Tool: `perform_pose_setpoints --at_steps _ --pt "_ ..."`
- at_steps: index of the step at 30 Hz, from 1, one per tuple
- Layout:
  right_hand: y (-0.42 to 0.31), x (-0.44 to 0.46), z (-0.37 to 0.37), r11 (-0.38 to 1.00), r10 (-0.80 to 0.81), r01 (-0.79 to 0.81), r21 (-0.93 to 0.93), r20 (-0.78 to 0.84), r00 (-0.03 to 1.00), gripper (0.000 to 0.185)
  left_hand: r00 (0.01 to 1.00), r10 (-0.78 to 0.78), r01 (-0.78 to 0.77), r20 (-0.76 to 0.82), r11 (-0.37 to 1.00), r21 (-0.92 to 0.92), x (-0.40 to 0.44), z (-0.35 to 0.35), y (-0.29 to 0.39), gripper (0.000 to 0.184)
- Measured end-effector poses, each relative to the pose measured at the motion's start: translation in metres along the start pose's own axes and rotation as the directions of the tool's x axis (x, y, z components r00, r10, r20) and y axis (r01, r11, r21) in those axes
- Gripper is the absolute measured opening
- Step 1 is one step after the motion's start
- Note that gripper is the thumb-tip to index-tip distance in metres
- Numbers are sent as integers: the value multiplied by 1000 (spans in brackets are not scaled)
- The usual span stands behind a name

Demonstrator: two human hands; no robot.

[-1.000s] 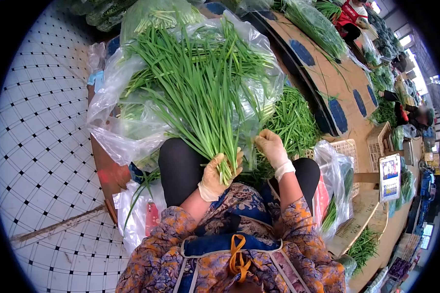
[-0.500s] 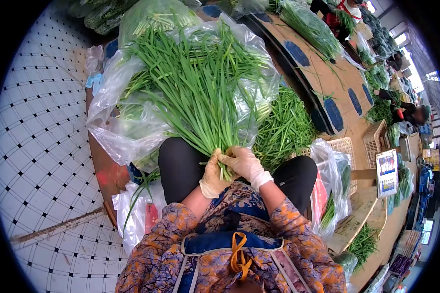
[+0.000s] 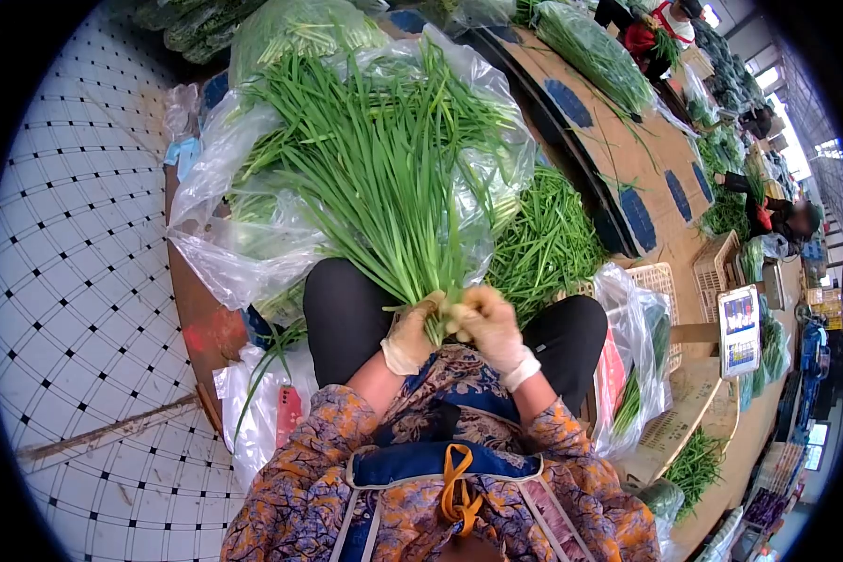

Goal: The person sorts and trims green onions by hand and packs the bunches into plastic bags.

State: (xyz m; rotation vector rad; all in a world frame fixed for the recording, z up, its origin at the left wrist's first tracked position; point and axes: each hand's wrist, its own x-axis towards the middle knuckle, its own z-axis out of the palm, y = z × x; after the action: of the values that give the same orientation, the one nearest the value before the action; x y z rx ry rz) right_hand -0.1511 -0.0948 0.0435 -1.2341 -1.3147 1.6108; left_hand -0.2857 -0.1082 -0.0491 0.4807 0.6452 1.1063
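Note:
A bunch of long green leafy stalks [image 3: 375, 197] fans out away from me, its pale cut ends between my knees. Wrapped round those ends is my left hand [image 3: 412, 335], in a pale glove. My right hand [image 3: 487, 323], gloved too, is closed in a pinch at the right side of the stalk ends; what its fingers hold is too small to make out. Under the leaves and beyond them lie more stalks in an open clear plastic bag [image 3: 220, 229]. A loose heap of green stalks [image 3: 548, 244] is to the right.
A brown table edge [image 3: 192, 328] runs along the left. At the right are a plastic crate [image 3: 715, 272], a bagged bundle [image 3: 642, 347] and a small sign [image 3: 740, 330]. A long bagged bundle [image 3: 595, 56] lies at the upper right. Two people work farther off.
My right hand has come in from the right to the stalk ends, met my left hand there, then shifted slightly right. My left hand has kept its hold.

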Motion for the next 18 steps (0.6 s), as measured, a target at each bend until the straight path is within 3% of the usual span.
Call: perform_pose_setpoints --at_steps 1,3,4,5,6,8,9,10,11,12,13,14,15,18 --pt "-14 -4 -5 997 -68 70 37 -73 995 6 982 -177 148 -61 933 -327 4 -2 -3 31" --pt "-17 4 -32 974 -171 208 86 -317 933 7 987 -161 143 -13 908 -395 4 3 1 34" --pt "-2 18 -53 856 -319 432 284 -367 874 13 989 -142 144 37 878 -457 3 8 5 38" --pt "-7 21 -62 861 -228 394 322 -446 865 18 986 -126 161 105 873 -460 6 3 1 51" --pt "-15 21 -65 861 -134 359 361 -519 844 23 986 -126 161 107 873 -461 6 4 2 51" --pt "-22 19 -52 997 -54 69 21 -410 911 31 984 -93 165 154 809 -565 5 8 4 56" --pt "-18 19 -37 998 -47 35 -52 -252 967 26 985 -128 172 117 783 -598 5 10 5 51" --pt "-16 19 -19 996 79 -83 -25 -132 988 22 985 -130 173 115 784 -597 7 6 1 51" --pt "-6 23 -8 983 161 -163 -83 -36 986 22 975 -35 167 221 771 -614 10 -1 -6 51" --pt "6 32 -3 952 195 -179 -247 44 980 25 946 63 163 319 758 -632 10 -5 -10 51" --pt "18 41 2 882 82 -49 -469 50 995 26 947 60 162 316 760 -630 7 -2 -8 51" --pt "27 49 5 746 -30 77 -662 82 996 27 981 -15 134 194 776 -617 5 1 -6 50" --pt "26 57 6 748 -32 78 -659 82 996 27 994 -86 108 66 792 -600 2 5 -1 48" --pt "15 70 7 813 -72 47 -581 -19 997 23 993 -55 106 102 790 -603 -3 15 8 51"
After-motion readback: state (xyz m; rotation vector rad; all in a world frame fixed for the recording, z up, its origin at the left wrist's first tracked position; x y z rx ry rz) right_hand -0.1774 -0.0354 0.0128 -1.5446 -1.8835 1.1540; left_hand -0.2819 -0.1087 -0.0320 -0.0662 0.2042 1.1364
